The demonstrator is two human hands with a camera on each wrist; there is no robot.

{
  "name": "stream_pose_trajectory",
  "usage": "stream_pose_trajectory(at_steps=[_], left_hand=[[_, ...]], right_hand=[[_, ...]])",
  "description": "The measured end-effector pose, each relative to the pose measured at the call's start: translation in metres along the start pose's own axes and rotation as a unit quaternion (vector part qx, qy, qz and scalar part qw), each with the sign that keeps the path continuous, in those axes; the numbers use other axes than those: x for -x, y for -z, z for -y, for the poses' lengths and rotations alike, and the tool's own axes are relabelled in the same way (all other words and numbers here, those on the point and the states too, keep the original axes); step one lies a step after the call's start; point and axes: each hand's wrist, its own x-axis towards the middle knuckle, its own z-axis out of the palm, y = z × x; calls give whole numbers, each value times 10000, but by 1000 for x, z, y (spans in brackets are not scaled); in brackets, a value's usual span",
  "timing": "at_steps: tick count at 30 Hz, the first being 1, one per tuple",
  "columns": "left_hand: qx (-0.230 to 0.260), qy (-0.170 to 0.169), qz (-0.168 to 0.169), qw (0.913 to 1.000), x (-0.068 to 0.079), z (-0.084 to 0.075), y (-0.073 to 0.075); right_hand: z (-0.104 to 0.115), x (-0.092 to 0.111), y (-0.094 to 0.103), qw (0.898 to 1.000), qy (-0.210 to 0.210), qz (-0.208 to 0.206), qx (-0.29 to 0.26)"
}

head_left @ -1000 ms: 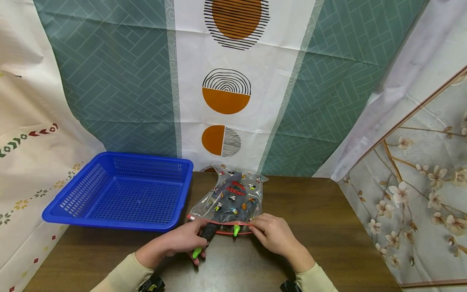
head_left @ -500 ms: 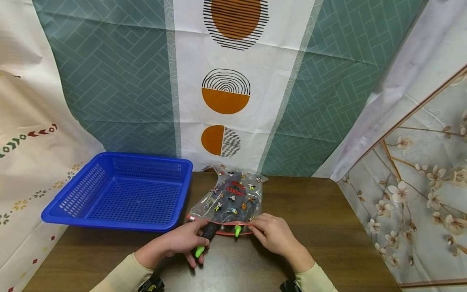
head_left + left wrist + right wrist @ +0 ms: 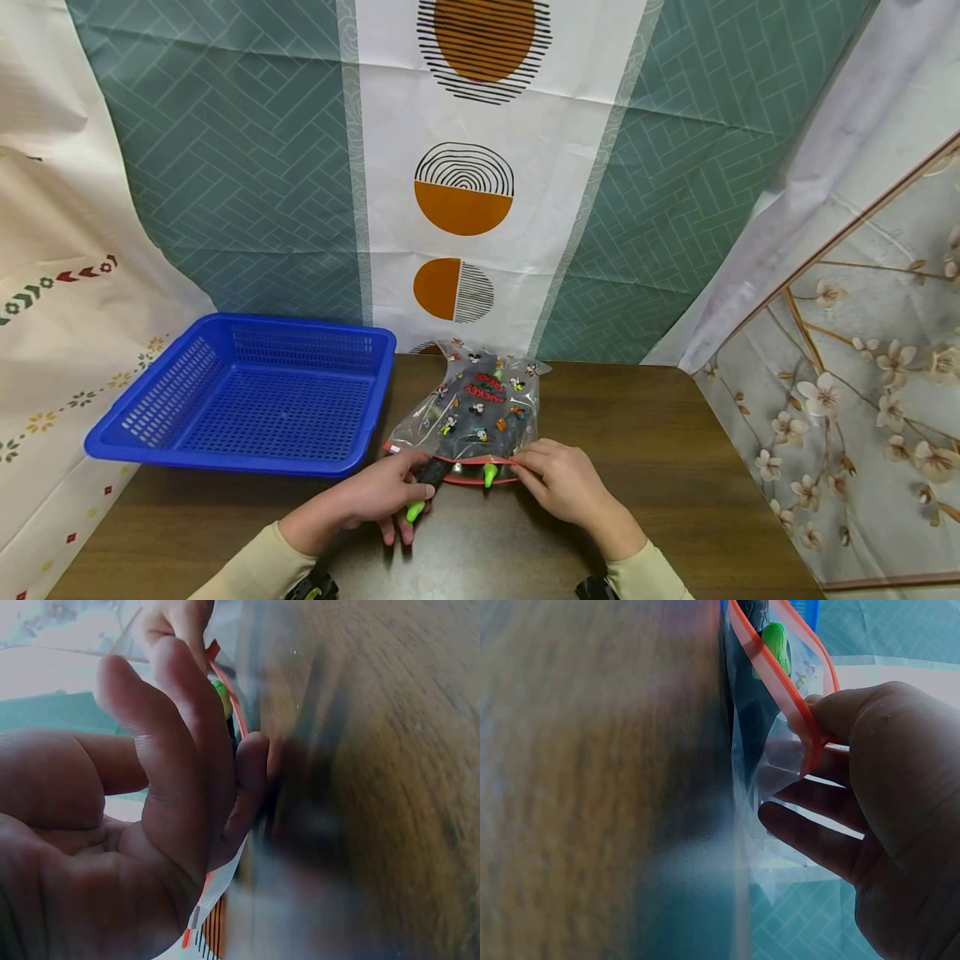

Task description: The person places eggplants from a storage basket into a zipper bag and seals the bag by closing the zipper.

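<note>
A clear zip bag [image 3: 480, 408] with cartoon prints and a red zip edge lies in the middle of the table, its mouth toward me. Dark contents show through it, and a bright green tip [image 3: 490, 475] pokes out at the opening. My left hand [image 3: 382, 492] holds a long dark thing with a green tip [image 3: 415, 510] at the left of the mouth, its far end going into the bag. In the left wrist view the fingers [image 3: 180, 750] hide most of it. My right hand [image 3: 558, 483] pinches the red edge [image 3: 780, 682] at the right, between thumb and fingers.
A blue perforated plastic basket [image 3: 277, 408] stands to the left, near the bag's left corner. The brown wooden table [image 3: 637, 433] extends to the right. Patterned cloths [image 3: 465, 167] hang behind and on both sides.
The green-tipped dark thing in my left hand has shifted slightly right and toward the bag's mouth. The left hand's lower fingers have moved a little; the right hand keeps its place.
</note>
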Motion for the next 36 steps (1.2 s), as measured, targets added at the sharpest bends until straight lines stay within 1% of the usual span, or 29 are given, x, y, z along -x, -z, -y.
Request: stream_pose_trajectory(at_steps=[6, 11, 15, 28, 36], left_hand=[[-161, -107, -140, 9997, 0, 1, -3], [-533, -235, -238, 9980, 2, 2, -4], [-686, -244, -211, 9971, 1, 2, -2], [-173, -257, 32, 9995, -2, 3, 0], [-93, -260, 63, 9996, -4, 5, -2]], right_hand=[[0, 0, 0, 10000, -35, 41, -15], [0, 0, 0, 10000, -53, 60, -20], [0, 0, 0, 10000, -39, 54, 15], [0, 0, 1, 10000, 6, 13, 30], [0, 0, 2, 10000, -36, 73, -4]])
